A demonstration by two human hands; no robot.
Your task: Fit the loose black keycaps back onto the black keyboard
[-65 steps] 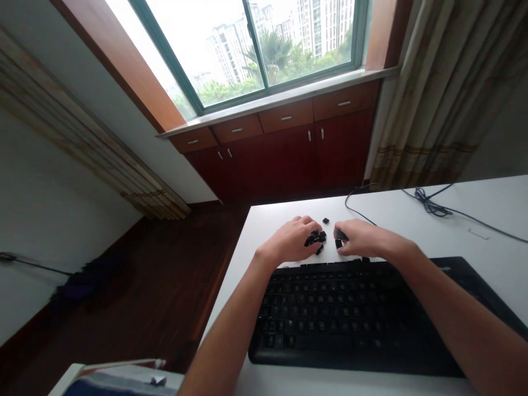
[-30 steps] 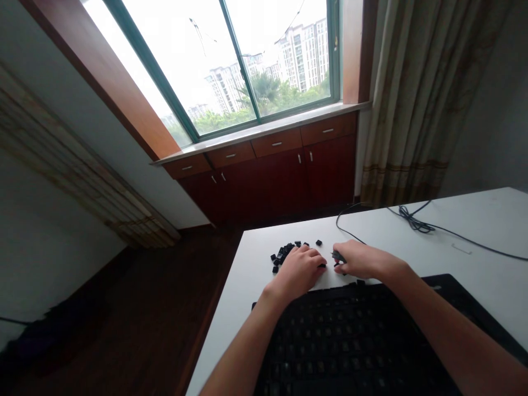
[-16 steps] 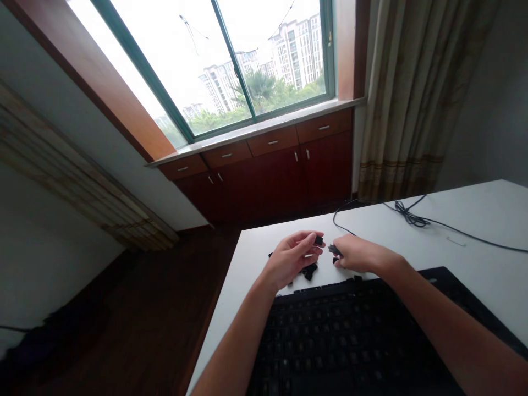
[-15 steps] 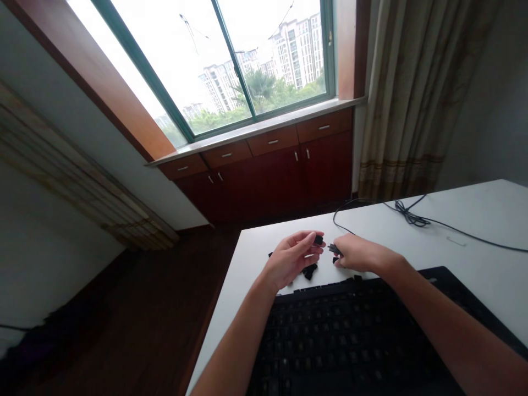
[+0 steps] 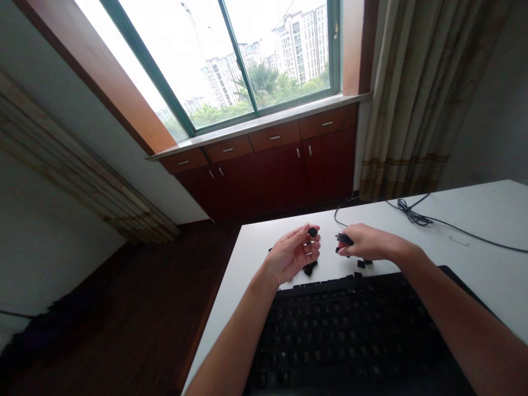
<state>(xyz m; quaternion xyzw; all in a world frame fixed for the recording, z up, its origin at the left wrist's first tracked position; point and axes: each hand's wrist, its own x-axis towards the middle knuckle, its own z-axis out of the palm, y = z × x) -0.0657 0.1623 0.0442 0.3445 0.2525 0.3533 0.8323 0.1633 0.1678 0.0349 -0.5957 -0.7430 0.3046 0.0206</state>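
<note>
My left hand (image 5: 292,252) pinches a small black keycap (image 5: 313,232) between thumb and forefinger, above the table. Its other fingers are loosely curled. To the right, my right hand (image 5: 363,241) is closed around a small black object with a pale tip (image 5: 344,238), pointing toward the left hand; its exact kind cannot be made out. A small dark piece (image 5: 338,250) shows under the right fingers. Both hands are just beyond the far edge of a black keyboard (image 5: 330,324). A few black keycaps (image 5: 361,264) lie between it and my right hand.
More black pieces (image 5: 309,268) lie below my left hand on the white table (image 5: 231,286). A black cable (image 5: 412,215) is bundled at the back right, near a thin bent wire (image 5: 458,241). Wooden cabinets (image 5: 264,176) stand under a window beyond the table.
My right hand has moved slightly right and up with the black object, widening the gap between the hands. The left hand has shifted slightly up and left, turning the keycap.
</note>
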